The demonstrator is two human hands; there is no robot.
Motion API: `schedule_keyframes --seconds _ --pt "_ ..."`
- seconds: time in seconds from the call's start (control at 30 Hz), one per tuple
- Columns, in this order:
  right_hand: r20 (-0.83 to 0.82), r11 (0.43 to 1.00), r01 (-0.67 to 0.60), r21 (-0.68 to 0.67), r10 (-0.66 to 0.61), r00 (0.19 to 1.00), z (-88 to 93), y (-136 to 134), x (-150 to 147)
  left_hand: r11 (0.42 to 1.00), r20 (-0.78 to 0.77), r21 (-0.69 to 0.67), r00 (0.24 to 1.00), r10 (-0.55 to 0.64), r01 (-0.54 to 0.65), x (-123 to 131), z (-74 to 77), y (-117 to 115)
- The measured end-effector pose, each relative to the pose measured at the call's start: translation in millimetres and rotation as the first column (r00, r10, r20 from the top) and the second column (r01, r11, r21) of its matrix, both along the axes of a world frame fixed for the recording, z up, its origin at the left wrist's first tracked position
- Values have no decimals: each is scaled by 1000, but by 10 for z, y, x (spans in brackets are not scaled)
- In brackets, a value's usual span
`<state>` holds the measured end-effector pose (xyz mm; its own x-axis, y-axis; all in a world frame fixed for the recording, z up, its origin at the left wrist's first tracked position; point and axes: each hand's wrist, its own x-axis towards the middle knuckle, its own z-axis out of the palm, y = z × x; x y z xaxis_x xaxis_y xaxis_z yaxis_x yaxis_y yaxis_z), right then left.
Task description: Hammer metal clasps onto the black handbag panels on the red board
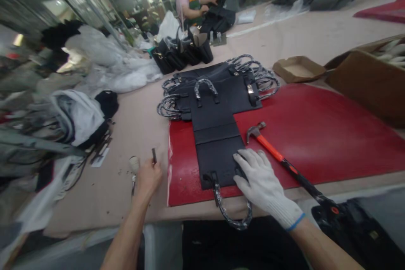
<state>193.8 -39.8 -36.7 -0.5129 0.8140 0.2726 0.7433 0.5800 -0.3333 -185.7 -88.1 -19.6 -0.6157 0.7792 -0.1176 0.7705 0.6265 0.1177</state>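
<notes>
My bare left hand (148,179) is closed round a short dark rod (154,156), which stands up out of the fingers. Just left of it lies a small tool with a pale rounded handle (134,163); its exact kind I cannot make out. My right hand (259,179), in a white knit glove, lies flat with fingers stretched over the edge of a black bag panel (218,152). From the panel's near end a plastic-wrapped handle (232,219) hangs over the table edge. A claw hammer (272,147) with an orange and black handle rests right of the glove.
Under the panel is a red sheet (316,135) on the table. Stacked black panels (215,80) with wrapped handles lie behind it. Finished black bags (183,52) stand at the back, near a co-worker (190,2). Cardboard boxes (363,80) are right, plastic-covered heaps (104,59) left.
</notes>
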Motion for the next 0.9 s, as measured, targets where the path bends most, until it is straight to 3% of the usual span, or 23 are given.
schedule_keyframes --seconds 0.07,0.27,0.37,0.57,0.67,0.9 --pt "1 997 -18 77 18 1000 -50 36 13 999 -17 -49 1000 11 -12 30 29 -39" --pt "7 965 -69 254 69 998 -207 199 8 1000 -40 -24 999 14 -15 64 7 -146" --pt "27 954 -80 289 75 997 -218 215 11 993 -41 -13 993 113 -114 -153 62 -291" --pt "48 952 -102 290 92 995 -194 238 13 951 35 -39 951 307 -306 -840 159 -569" --pt "58 953 -120 277 108 992 -211 254 22 952 143 -77 941 306 -297 -1015 88 -619" --pt "86 965 -116 236 98 991 -250 258 60 968 334 -153 912 239 -198 -1145 -64 -518"
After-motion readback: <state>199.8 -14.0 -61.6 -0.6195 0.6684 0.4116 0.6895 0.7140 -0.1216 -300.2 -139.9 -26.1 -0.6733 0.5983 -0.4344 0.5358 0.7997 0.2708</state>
